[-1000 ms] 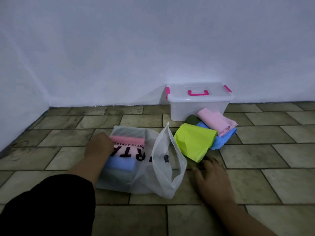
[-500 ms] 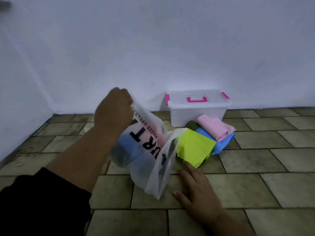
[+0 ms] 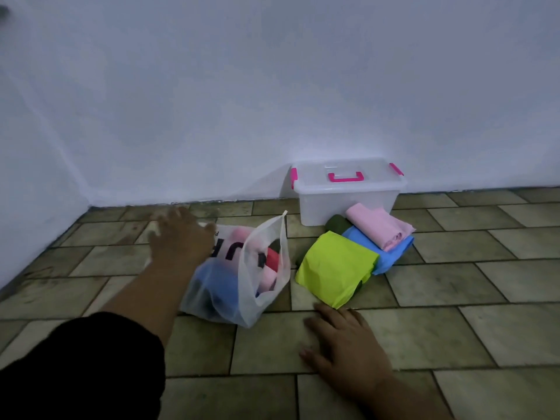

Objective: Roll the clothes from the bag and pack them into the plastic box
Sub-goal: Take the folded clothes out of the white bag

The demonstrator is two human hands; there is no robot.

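A translucent white plastic bag stands on the tiled floor, its mouth open toward the right, with blue, pink and red clothes inside. My left hand hovers blurred over the bag's far left side, fingers spread, holding nothing. My right hand rests flat on the floor, just in front of a lime-green cloth. Behind that lie a blue cloth, a pink cloth and a dark green roll. The clear plastic box with pink latches stands against the wall, lid on.
White walls meet in a corner at the far left. The floor of olive tiles stretches to the right and toward me. My black sleeve fills the lower left.
My left hand lifted the bag by its top, then set it down upright and let go, fingers now spread. My right hand slid slightly nearer along the floor.
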